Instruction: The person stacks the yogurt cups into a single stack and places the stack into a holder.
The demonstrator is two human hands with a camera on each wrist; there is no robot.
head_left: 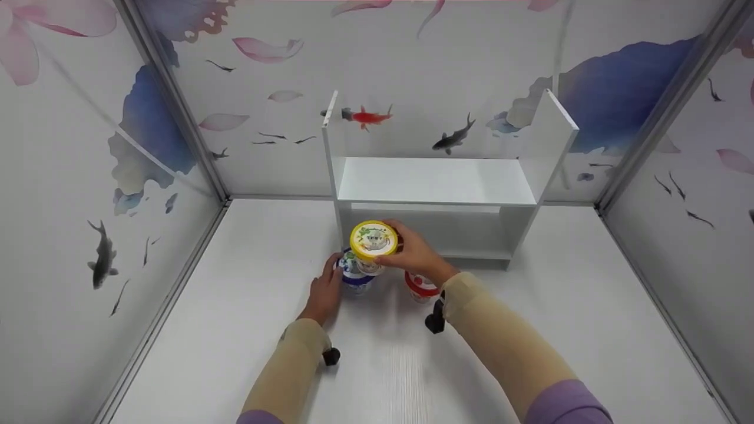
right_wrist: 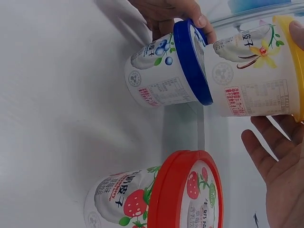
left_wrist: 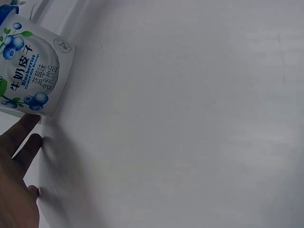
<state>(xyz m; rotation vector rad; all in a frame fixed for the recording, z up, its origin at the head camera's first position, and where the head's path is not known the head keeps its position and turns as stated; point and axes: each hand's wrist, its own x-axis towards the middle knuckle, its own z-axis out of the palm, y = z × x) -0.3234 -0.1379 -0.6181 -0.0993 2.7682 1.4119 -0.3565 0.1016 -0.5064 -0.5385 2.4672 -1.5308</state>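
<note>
My right hand (head_left: 412,250) grips a white paper cup with a yellow lid (head_left: 374,238), fingers and thumb around its lid end. Vanilla flowers decorate this cup in the right wrist view, where its base sits right at the lid of a blue-lidded blueberry cup (right_wrist: 161,71). The blueberry cup stands upright on the table, the yellow-lidded one above it. At its left side, my left hand (head_left: 323,294) holds the blueberry cup, fingertips (right_wrist: 202,21) at the blue rim. Below my right wrist stands a red-lidded strawberry cup (right_wrist: 185,190), partly hidden in the head view.
A white two-level shelf (head_left: 436,179) with tall side panels stands just behind the cups. The white table (head_left: 265,253) meets printed wall panels (head_left: 271,82) at the back and both sides, with metal framing (head_left: 171,100) at the corners.
</note>
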